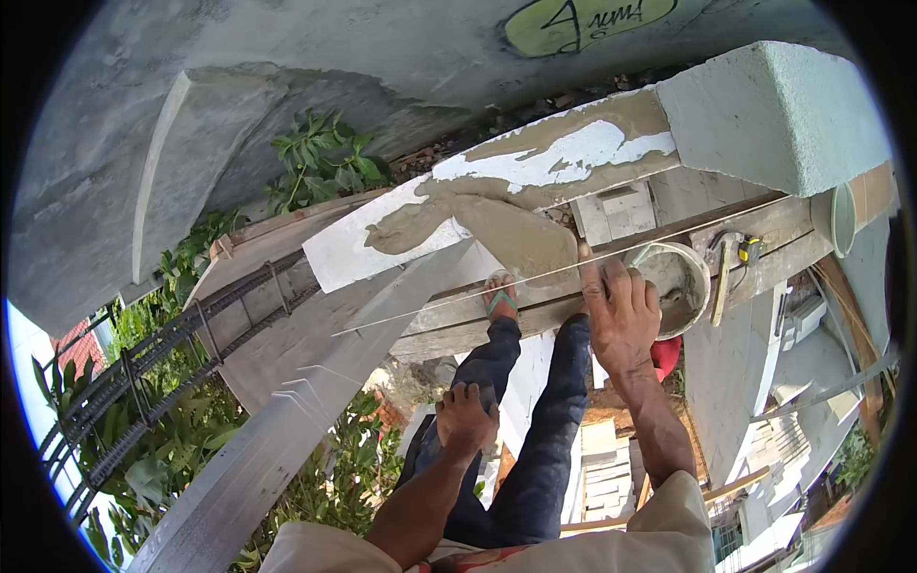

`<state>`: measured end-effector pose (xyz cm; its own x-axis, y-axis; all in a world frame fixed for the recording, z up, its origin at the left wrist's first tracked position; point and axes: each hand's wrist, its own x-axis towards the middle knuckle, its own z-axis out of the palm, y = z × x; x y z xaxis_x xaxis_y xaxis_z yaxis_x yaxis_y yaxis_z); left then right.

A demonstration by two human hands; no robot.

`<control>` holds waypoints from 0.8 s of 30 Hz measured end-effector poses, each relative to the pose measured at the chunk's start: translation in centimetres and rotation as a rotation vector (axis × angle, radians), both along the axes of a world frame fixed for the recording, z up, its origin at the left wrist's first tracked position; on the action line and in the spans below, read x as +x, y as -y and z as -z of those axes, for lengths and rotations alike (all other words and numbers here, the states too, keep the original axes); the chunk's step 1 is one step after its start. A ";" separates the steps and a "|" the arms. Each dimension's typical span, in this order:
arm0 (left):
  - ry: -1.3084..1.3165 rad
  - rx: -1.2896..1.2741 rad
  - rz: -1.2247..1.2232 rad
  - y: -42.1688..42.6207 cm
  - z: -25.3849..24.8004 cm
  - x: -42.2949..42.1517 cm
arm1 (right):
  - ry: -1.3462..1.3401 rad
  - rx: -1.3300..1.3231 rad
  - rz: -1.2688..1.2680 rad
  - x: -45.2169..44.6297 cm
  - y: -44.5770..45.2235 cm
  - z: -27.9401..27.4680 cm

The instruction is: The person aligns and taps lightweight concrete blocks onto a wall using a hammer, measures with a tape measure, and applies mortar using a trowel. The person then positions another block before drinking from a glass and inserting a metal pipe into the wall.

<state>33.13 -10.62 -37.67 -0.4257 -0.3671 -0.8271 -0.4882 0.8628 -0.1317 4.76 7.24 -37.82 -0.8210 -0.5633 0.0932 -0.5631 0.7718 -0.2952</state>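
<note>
My left hand rests on my left trouser leg, fingers bent over the dark cloth, with no tool visible in it. My right hand reaches forward, palm down, one finger stretched out and the others bent. That fingertip meets or crosses a taut string; whether it presses on it I cannot tell. Just beyond lies a patch of wet grey mortar, spread over the white block wall. A bucket with mortar inside stands right of this hand.
A hammer and a yellow tape measure lie on the wooden planks, near a pale green container. A grey beam slants across the left. Steel rebar juts out there. Ground shows far below my legs.
</note>
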 end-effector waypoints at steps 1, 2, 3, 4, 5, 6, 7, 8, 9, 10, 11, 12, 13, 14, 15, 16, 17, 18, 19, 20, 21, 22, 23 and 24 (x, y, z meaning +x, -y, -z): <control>-0.002 0.000 0.011 0.0 0.0 0.1 | -0.021 0.056 -0.052 -1.5 0.3 0.0; -0.010 0.000 -0.002 0.1 0.2 0.3 | -0.025 0.055 -0.040 -2.7 0.1 0.0; -0.018 0.000 -0.019 0.2 0.4 0.4 | -0.049 0.094 0.019 -3.9 -0.5 0.1; -0.019 0.003 -0.013 0.3 0.5 0.4 | -0.071 0.135 0.077 -4.6 -1.3 0.2; -0.021 -0.001 -0.007 0.2 0.6 0.6 | -0.078 0.111 0.116 -4.7 -2.1 0.2; -0.025 0.001 0.003 0.2 0.5 0.6 | -0.077 0.124 0.125 -3.9 -2.9 0.3; -0.036 0.015 0.018 0.1 0.6 0.5 | -0.053 0.112 0.169 -2.4 -3.8 0.9; -0.036 0.006 0.008 0.2 0.6 0.6 | -0.032 0.099 0.219 -0.8 -4.5 1.4; -0.036 0.000 0.002 0.2 0.5 0.6 | 0.015 0.061 0.257 1.1 -5.3 1.6; -0.048 0.020 0.030 0.2 0.5 0.5 | 0.063 0.041 0.295 3.0 -6.1 1.4; -0.010 0.018 0.011 0.2 0.4 0.4 | 0.109 0.021 0.336 5.1 -6.9 1.3; 0.030 0.015 -0.006 0.2 0.5 0.3 | 0.089 -0.011 0.377 7.4 -7.5 1.8; 0.016 0.019 -0.006 0.2 0.6 0.5 | 0.133 -0.189 0.456 9.8 -7.9 2.5; 0.016 0.041 0.034 0.2 0.5 0.3 | 0.315 -0.357 0.587 11.7 -8.2 2.6; 0.008 0.025 0.022 0.0 0.3 0.1 | 0.394 -0.325 0.675 13.4 -9.1 3.4; -0.002 0.010 0.014 -0.1 0.3 0.1 | 0.470 -0.297 0.768 14.8 -10.2 4.1; -0.043 0.001 0.055 0.0 0.8 0.9 | 0.604 -0.285 0.919 15.8 -11.4 5.3; -0.038 0.031 0.107 0.0 0.9 0.6 | 0.740 -0.276 1.074 16.1 -12.8 6.4; -0.013 0.023 0.103 -0.2 0.6 0.2 | 0.766 -0.281 1.088 16.0 -14.5 7.6; 0.011 0.010 0.094 -0.4 0.5 0.0 | 0.886 -0.150 1.072 15.9 -16.8 9.6; 0.019 0.031 0.131 -0.3 0.5 0.0 | 0.599 -0.067 0.962 18.4 -19.3 15.1; 0.006 0.026 0.133 -0.3 0.6 0.1 | 0.687 0.020 1.039 18.1 -20.8 17.0; -0.008 0.016 0.126 -0.5 0.7 0.3 | 0.779 0.104 1.106 17.2 -22.2 18.2; -0.004 0.021 0.142 -0.6 0.8 0.2 | 0.832 0.151 1.103 15.9 -23.3 19.1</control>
